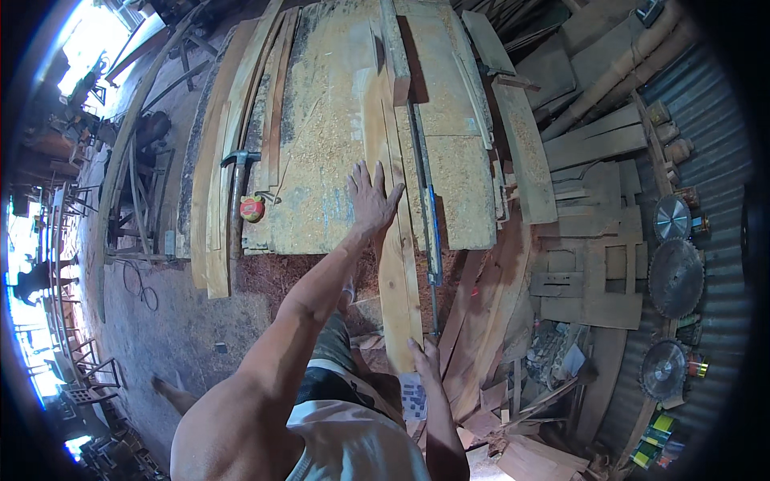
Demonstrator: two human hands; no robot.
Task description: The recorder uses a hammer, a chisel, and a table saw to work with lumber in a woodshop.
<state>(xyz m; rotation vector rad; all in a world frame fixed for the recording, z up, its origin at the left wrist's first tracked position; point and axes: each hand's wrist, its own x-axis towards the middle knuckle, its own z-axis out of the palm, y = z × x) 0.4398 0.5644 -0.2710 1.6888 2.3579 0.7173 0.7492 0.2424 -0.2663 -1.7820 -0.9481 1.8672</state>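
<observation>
A long pale wooden plank (396, 282) lies lengthwise on the sawdust-covered worktable (321, 88), its near end reaching past the table's edge toward me. My left hand (374, 198) rests flat on the plank near that edge, fingers spread. At the plank's near end my right hand (427, 358) is closed around its right edge, thumb on top; its other fingers are partly hidden. Along the plank's right side runs a metal bar (433, 232) with a blue part. Beyond, a thick wooden beam (395, 56) stands beside a thin grey blade-like piece (376, 50).
A hammer (238, 159) and a red tape measure (252, 209) lie on the table's left side, by several long strips (215, 184). Circular saw blades (676, 276) hang along the corrugated metal wall (722, 160) at right. Offcuts (541, 461) litter the floor.
</observation>
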